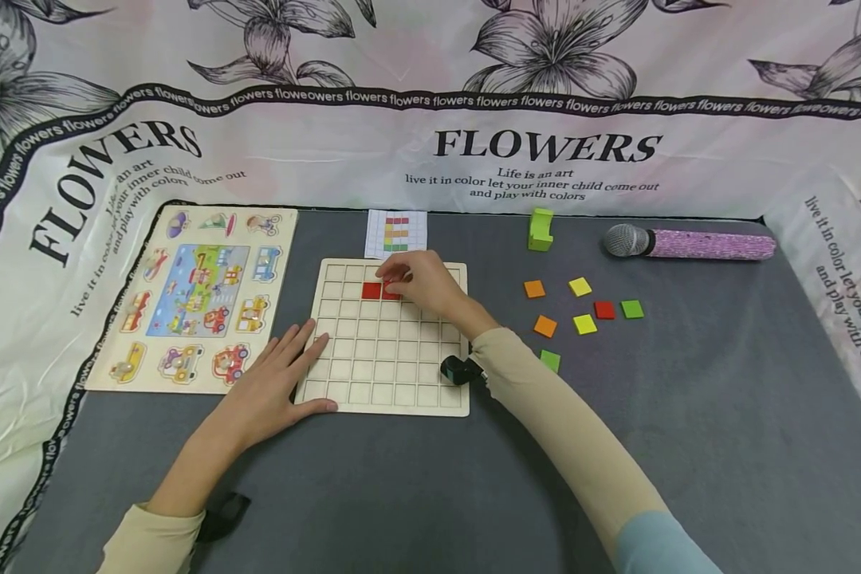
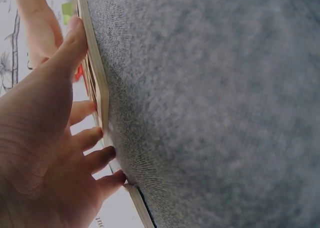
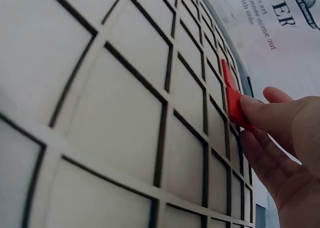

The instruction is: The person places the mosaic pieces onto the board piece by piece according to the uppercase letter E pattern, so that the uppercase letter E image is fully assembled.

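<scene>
A wooden grid board (image 1: 387, 375) lies on the grey cloth, its cells divided by thin ridges. One red square tile (image 1: 371, 291) sits in a cell near the far edge. Beside it, my right hand (image 1: 430, 281) pinches a second red tile (image 3: 234, 107) between thumb and fingers; in the right wrist view this tile is tilted. My left hand (image 1: 276, 391) rests at the board's near left corner, fingers spread along the left edge and thumb at the front edge. Just beyond the board lies a pattern card (image 1: 418, 233) with rows of coloured squares.
Loose orange (image 1: 534, 288), yellow (image 1: 580, 286), red (image 1: 604, 309) and green tiles (image 1: 632, 308) lie right of the board. Behind them is a stack of green tiles (image 1: 540, 231). A sparkly pink microphone (image 1: 710, 245) lies far right. A picture puzzle board (image 1: 136, 375) is at left.
</scene>
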### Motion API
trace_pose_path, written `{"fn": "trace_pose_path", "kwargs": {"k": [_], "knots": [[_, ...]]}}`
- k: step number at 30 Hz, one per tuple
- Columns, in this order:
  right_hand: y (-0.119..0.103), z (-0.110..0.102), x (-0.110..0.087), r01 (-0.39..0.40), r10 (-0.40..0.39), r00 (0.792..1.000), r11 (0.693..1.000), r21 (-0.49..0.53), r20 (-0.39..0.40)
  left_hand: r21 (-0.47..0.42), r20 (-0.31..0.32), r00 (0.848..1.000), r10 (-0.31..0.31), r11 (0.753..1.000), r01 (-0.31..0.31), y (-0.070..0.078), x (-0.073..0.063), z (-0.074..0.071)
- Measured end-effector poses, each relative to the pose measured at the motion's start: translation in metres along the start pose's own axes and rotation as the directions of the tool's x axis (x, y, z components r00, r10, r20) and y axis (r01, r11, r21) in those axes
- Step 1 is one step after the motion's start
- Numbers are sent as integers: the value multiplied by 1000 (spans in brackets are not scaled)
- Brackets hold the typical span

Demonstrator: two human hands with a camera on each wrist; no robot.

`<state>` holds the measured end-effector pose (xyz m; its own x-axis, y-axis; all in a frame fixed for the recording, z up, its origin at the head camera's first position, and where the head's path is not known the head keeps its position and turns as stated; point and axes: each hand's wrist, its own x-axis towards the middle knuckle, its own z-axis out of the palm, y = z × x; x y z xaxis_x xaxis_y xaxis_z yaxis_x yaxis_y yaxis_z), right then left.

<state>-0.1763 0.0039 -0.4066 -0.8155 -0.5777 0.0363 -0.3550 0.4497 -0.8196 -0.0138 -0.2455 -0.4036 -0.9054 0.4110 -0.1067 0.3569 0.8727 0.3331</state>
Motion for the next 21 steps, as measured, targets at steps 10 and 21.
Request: {"fn": "trace_pose_path", "kwargs": {"k": [10, 21], "knots": [[1, 1, -1, -36, 38, 999, 997, -65, 28, 6, -11, 1000, 8, 1000, -8, 0, 1, 0], [-8, -26, -25, -4, 4, 999, 1000, 8, 39, 4, 21, 1000, -12, 1000, 12, 2, 0, -1]]}}
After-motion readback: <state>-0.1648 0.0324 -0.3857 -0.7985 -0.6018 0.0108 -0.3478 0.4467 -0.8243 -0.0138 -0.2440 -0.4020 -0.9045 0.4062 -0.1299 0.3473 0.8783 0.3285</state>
